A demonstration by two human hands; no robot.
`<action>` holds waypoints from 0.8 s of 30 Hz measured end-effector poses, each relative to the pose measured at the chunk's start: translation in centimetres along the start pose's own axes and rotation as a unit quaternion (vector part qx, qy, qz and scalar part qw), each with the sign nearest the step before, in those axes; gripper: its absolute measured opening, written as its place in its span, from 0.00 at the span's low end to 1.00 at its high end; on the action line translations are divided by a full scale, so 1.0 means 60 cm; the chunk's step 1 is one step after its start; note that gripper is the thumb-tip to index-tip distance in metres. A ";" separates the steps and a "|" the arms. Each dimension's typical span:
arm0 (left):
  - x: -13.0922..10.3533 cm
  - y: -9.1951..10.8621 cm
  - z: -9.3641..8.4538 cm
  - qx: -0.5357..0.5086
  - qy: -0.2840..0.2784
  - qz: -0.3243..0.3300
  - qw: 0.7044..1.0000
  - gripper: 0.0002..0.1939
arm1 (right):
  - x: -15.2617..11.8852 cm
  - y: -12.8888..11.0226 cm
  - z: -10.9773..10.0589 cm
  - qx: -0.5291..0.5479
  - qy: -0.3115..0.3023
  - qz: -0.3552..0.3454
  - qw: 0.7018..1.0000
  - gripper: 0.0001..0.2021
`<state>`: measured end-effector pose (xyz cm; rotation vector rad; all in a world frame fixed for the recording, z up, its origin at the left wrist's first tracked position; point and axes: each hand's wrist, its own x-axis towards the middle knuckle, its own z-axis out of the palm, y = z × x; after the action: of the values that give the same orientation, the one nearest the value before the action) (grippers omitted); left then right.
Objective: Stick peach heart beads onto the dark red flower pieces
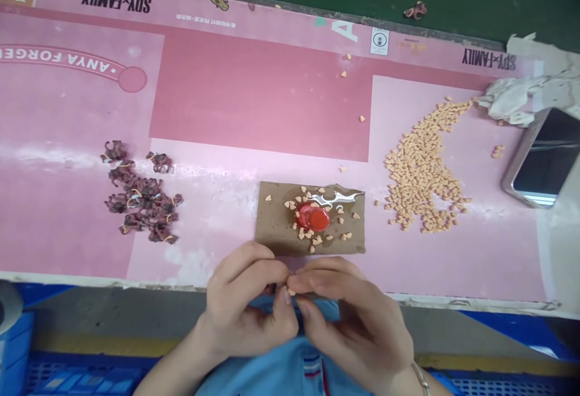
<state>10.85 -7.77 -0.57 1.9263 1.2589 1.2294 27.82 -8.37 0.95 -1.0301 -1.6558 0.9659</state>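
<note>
My left hand is closed in a pinch around a small dark reddish-brown figure, mostly hidden by the fingers. Fingertips of my right hand meet the left ones, pinching a small tan piece against or beside the figure; contact is hard to make out. Just beyond both hands lies a brown cardboard piece. On it are a round red cap-like thing, a shiny clear wet patch and several scattered tan pieces.
To the left is a heap of dark figures, some with tan bits on them. A pile of tan pieces spreads on the right. Beyond it are a phone and crumpled white material. One dark figure rests on the green surface behind.
</note>
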 end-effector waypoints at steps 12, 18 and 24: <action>-0.006 0.001 0.002 0.033 -0.001 0.008 0.999 0.09 | 0.003 0.004 -0.016 -0.129 -0.053 -0.085 0.987 0.20; -0.010 0.002 0.008 0.042 0.018 0.010 0.999 0.10 | 0.009 0.009 -0.011 -0.141 -0.023 -0.062 0.988 0.15; -0.009 0.006 0.004 0.048 0.003 0.009 0.999 0.10 | 0.013 0.012 -0.010 -0.154 -0.033 -0.063 0.986 0.08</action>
<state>11.15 -8.42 -0.62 2.0080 1.3274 1.2042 28.39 -7.31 0.69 -1.0874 -1.9434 0.6808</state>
